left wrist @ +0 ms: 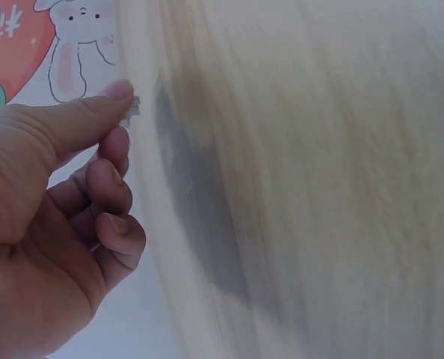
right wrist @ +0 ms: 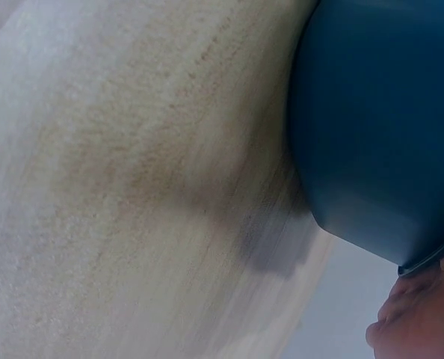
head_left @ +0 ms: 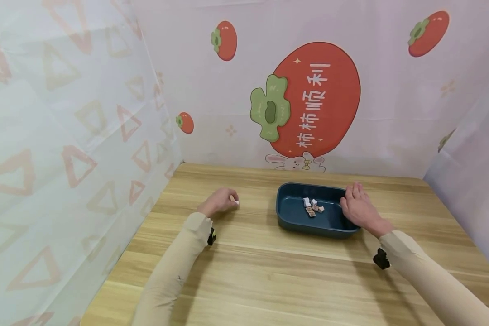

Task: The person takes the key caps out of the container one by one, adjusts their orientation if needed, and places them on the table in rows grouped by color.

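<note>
Wooden table (head_left: 269,280): before you | Blue tray (head_left: 309,229): far part, right of middle | Your right hand (head_left: 359,209): fingers straight, rests on tray's right rim | Your left hand (head_left: 220,201): pinching, left of tray | White and brown pieces (head_left: 310,211): inside tray | Small white piece (head_left: 237,203): between your left thumb and finger

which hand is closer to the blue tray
The right. The right hand touches the rim at the right end of the blue tray; the left hand is apart from it, off to its left, pinching a small pale piece.
</note>
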A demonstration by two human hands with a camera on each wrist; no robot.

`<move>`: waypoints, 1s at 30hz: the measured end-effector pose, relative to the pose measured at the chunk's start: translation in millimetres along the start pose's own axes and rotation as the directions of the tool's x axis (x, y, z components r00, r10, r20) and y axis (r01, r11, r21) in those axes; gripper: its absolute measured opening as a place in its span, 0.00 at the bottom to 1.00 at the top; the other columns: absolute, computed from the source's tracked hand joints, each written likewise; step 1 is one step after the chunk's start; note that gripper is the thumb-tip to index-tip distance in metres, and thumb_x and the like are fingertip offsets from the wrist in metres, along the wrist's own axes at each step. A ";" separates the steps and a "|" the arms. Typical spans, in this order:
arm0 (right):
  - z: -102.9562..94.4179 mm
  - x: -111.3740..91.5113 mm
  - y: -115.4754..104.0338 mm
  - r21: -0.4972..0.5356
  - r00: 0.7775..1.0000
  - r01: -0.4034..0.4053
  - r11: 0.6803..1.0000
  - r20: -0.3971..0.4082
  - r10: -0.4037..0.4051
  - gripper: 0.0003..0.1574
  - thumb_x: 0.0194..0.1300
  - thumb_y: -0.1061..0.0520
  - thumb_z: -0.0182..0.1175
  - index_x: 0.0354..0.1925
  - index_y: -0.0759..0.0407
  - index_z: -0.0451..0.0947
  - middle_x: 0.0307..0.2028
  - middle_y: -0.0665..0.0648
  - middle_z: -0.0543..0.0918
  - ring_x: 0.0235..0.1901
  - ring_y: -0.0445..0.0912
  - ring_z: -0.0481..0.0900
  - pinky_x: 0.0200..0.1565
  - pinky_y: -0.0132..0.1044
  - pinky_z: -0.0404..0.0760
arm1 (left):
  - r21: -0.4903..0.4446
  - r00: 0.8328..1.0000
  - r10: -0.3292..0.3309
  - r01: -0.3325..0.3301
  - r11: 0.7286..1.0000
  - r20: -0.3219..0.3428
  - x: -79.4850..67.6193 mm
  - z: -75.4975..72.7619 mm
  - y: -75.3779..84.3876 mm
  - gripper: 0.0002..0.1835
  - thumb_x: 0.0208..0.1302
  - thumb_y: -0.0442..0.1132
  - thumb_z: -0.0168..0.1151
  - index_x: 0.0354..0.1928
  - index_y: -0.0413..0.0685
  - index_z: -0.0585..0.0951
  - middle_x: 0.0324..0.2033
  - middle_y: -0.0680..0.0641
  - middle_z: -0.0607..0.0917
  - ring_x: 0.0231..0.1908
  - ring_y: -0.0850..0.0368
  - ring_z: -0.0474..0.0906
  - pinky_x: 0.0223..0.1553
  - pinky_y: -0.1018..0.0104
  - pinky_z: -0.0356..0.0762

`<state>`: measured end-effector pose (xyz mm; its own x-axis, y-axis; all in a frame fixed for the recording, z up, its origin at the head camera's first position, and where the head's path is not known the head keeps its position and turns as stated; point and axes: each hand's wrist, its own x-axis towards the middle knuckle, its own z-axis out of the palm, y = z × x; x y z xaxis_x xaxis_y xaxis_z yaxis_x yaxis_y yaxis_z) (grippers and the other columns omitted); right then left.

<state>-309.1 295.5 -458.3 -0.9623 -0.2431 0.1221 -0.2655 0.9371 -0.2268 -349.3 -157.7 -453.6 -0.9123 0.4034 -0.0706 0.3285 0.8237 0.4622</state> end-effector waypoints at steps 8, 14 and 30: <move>2.2 -1.4 2.0 -0.010 1.000 0.007 1.000 -0.012 -0.007 0.36 0.73 0.51 0.30 0.63 0.83 0.46 0.64 0.84 0.43 0.65 0.73 0.40 0.62 0.63 0.45 | 0.084 0.999 -0.044 0.043 0.996 0.014 -1.7 0.7 -4.5 0.05 0.58 0.43 0.64 0.34 0.52 0.81 0.26 0.52 0.78 0.27 0.58 0.70 0.32 0.65 0.69; 2.5 -2.8 1.4 -0.017 1.000 0.012 1.000 -0.017 -0.012 0.37 0.73 0.51 0.30 0.63 0.83 0.47 0.64 0.84 0.44 0.65 0.73 0.41 0.63 0.62 0.45 | 0.100 0.996 -0.088 0.084 0.991 0.029 -5.1 2.0 -4.5 0.05 0.59 0.42 0.63 0.35 0.51 0.80 0.28 0.51 0.78 0.27 0.57 0.69 0.31 0.65 0.67; 0.4 -0.6 1.2 0.004 1.000 0.001 1.000 -0.001 -0.001 0.37 0.73 0.51 0.31 0.64 0.82 0.45 0.65 0.83 0.42 0.65 0.73 0.40 0.63 0.63 0.44 | 0.071 0.994 -0.112 0.111 0.991 0.015 -6.0 -7.8 0.1 0.20 0.60 0.49 0.62 0.51 0.46 0.75 0.34 0.47 0.80 0.33 0.56 0.73 0.40 0.60 0.72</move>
<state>-308.9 296.6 -459.1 -0.9619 -0.2441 0.1235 -0.2671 0.9356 -0.2309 -345.8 -163.2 -446.2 -0.9396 0.3146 -0.1350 0.2421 0.8895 0.3876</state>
